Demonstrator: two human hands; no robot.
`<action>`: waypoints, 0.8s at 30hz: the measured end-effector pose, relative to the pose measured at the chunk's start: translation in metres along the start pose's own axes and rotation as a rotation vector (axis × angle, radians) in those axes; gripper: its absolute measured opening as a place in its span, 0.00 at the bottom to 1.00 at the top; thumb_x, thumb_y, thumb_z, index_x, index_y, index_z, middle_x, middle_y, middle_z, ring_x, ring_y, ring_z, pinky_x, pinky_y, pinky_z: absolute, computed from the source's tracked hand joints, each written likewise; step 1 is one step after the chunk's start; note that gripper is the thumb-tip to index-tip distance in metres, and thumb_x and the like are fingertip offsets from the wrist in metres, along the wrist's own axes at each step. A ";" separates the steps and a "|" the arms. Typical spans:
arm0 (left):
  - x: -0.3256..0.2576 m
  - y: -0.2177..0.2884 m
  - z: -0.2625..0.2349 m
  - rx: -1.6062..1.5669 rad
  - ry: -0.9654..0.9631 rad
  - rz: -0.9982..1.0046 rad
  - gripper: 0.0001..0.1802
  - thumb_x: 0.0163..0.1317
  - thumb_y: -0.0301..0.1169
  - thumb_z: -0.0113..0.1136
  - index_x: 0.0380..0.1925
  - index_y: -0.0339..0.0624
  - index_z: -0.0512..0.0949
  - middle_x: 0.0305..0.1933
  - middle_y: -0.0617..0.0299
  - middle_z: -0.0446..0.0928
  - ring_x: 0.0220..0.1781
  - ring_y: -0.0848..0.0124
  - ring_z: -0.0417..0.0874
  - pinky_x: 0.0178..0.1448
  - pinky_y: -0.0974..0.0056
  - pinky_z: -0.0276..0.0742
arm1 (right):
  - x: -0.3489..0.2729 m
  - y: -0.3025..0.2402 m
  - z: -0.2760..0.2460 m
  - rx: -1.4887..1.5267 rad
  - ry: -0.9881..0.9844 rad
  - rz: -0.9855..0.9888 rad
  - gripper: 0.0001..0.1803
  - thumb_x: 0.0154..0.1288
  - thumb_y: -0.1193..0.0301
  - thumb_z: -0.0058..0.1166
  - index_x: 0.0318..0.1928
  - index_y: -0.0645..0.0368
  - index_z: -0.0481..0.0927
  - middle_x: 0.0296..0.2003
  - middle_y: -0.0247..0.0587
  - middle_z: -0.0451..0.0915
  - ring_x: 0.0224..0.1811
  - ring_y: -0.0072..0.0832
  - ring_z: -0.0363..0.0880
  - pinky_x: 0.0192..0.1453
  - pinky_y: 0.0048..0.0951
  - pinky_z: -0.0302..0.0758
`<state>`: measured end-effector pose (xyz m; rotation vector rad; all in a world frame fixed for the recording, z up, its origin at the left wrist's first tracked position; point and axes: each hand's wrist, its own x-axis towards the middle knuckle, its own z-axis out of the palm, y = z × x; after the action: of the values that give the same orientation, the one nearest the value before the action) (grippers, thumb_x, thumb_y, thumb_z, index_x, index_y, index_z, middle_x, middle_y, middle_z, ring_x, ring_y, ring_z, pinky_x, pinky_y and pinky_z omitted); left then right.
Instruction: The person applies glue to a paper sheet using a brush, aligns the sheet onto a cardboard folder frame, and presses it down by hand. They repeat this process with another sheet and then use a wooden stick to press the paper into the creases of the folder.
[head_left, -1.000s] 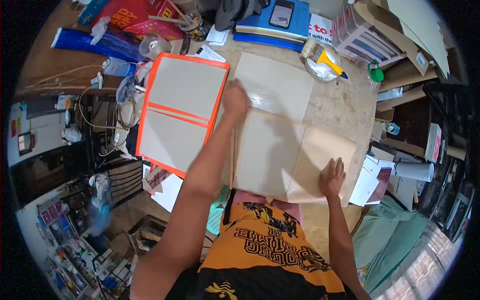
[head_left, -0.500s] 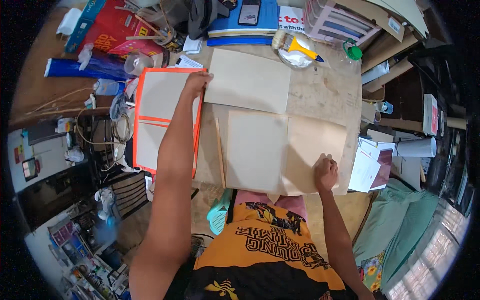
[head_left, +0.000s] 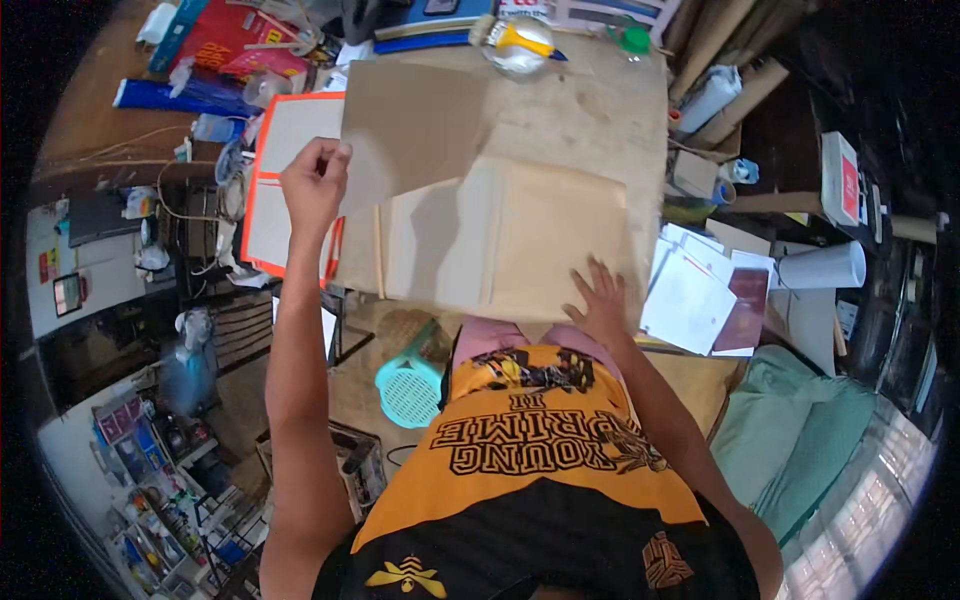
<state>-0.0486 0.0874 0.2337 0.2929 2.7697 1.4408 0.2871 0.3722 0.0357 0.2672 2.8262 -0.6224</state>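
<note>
My left hand (head_left: 315, 180) pinches a grey-brown board (head_left: 410, 125) by its left edge, lifted at a tilt above the table. The board overlaps part of an orange-edged pair of pale panels (head_left: 262, 225) on the left. With fingers spread, my right hand (head_left: 603, 305) lies flat near the lower right of a sheet of brown paper (head_left: 560, 235). A pale board (head_left: 420, 250) lies on the paper's left part, with the lifted board's shadow across it. Just left of it is a thin wooden strip (head_left: 379, 260).
At the table's far side stands a container of white paste (head_left: 515, 62) with a yellow-handled brush (head_left: 530, 40) across it. A green-capped bottle (head_left: 635, 40) is to its right. White papers (head_left: 690, 300) lie by the right edge. A turquoise perforated plastic item (head_left: 410, 390) is below the table.
My left hand has taken the board up from the far part of the table and brought it nearer. My right hand has opened from curled fingers to a flat spread. The view has shifted.
</note>
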 end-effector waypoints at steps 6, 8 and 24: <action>-0.099 0.064 0.079 0.450 -0.263 0.871 0.09 0.51 0.24 0.55 0.35 0.42 0.74 0.29 0.56 0.73 0.31 0.57 0.78 0.29 0.55 0.72 | -0.006 0.003 -0.004 0.176 0.138 0.295 0.41 0.50 0.55 0.65 0.64 0.55 0.66 0.63 0.54 0.58 0.65 0.50 0.58 0.67 0.47 0.59; -0.131 0.046 0.117 0.311 -0.315 1.042 0.11 0.48 0.25 0.54 0.34 0.44 0.75 0.32 0.62 0.74 0.30 0.62 0.77 0.28 0.59 0.76 | 0.000 0.004 0.001 0.259 0.169 0.296 0.41 0.48 0.57 0.67 0.63 0.56 0.68 0.60 0.57 0.61 0.63 0.51 0.61 0.66 0.45 0.61; -0.263 -0.110 0.226 0.527 -0.740 0.912 0.24 0.48 0.36 0.60 0.47 0.42 0.74 0.43 0.58 0.73 0.38 0.61 0.79 0.34 0.62 0.81 | 0.061 0.083 0.007 0.438 0.201 -0.009 0.18 0.49 0.81 0.55 0.45 0.65 0.78 0.40 0.57 0.76 0.47 0.50 0.75 0.52 0.40 0.72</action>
<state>0.2123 0.1649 -0.0074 1.8131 2.3169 0.3556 0.2487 0.4513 -0.0189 0.4117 2.8444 -1.2828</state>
